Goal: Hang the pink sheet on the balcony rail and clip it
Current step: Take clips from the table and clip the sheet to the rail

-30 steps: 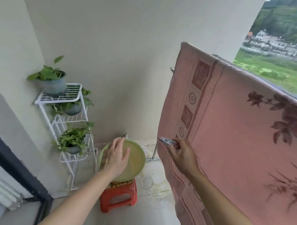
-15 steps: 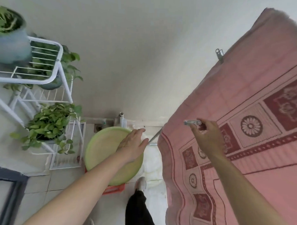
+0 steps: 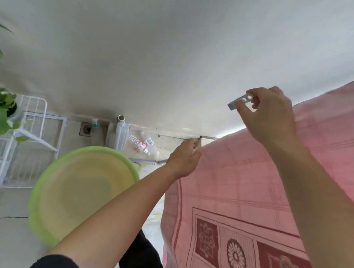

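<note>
One pink sheet (image 3: 250,186): hangs draped at right, rail hidden beneath; we judge it soft, limp, light
Hold: we advise its upper edge
Left hand (image 3: 184,157): fingers curled, pinching the sheet's side edge
Right hand (image 3: 269,117): pinches clip (image 3: 240,101) above the sheet
Basin (image 3: 80,190): below, left

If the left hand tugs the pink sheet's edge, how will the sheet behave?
Probably floppy: the pink sheet curves softly where the left hand pinches it. It may slide when tugged, since the clip is in the right hand, not on it.

Plain white wall (image 3: 155,53), tiled floor (image 3: 6,238), white wire rack (image 3: 38,117)
</note>
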`<state>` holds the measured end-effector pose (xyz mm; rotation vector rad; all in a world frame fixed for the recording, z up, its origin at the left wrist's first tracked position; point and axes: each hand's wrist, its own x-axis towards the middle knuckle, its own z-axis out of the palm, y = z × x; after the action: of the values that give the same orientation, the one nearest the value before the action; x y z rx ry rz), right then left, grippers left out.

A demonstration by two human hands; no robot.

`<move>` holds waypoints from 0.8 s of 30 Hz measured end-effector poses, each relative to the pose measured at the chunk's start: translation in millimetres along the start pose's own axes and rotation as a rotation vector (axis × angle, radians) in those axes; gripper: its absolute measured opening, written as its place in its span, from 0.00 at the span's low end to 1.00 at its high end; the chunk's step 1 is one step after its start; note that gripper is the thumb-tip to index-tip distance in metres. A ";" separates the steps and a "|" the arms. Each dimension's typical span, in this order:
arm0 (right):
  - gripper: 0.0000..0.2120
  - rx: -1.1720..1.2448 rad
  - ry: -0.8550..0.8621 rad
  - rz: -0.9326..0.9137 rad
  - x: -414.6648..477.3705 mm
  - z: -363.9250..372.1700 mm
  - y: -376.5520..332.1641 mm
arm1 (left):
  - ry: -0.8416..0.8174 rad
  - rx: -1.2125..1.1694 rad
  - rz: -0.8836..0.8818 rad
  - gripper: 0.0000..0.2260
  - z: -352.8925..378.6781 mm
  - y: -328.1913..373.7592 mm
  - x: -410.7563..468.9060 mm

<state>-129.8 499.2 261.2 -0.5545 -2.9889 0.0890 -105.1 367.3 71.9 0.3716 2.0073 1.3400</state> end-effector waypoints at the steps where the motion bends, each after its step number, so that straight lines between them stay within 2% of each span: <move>1: 0.18 -0.087 -0.055 0.011 15.0 -1.6 1.4 | -0.033 -0.056 0.032 0.23 5.9 8.5 14.3; 3: 0.15 -0.255 -0.188 0.084 46.7 -4.3 7.5 | -0.144 -0.219 0.098 0.24 16.6 26.0 41.9; 5: 0.11 -0.387 -0.343 0.206 70.7 -9.3 14.5 | -0.252 -0.402 0.094 0.19 25.1 36.6 62.1; 7: 0.09 -0.492 -0.459 0.289 87.5 -13.7 20.5 | -0.232 -0.506 0.082 0.12 28.2 35.9 78.7; 9: 0.10 -0.556 -0.509 0.342 96.6 -14.5 24.8 | -0.222 -0.638 0.065 0.10 25.5 29.3 92.1; 12: 0.13 -0.579 -0.531 0.370 102.5 -10.4 24.4 | -0.334 -0.665 0.041 0.08 18.9 29.6 109.4; 15: 0.10 -0.561 -0.519 0.352 106.5 -9.9 19.3 | -0.527 -0.633 0.013 0.04 18.0 43.3 128.6; 20: 0.04 -0.551 -0.494 0.320 116.0 -12.0 18.4 | -0.761 -0.662 -0.075 0.09 24.7 56.9 154.7; 24: 0.03 -0.490 -0.460 0.269 115.7 -12.6 16.4 | -0.833 -0.689 -0.032 0.11 32.1 59.4 160.1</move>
<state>-230.0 556.7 282.6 -1.1221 -3.3571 -0.5902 -207.2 507.1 56.4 0.4600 0.8144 1.4365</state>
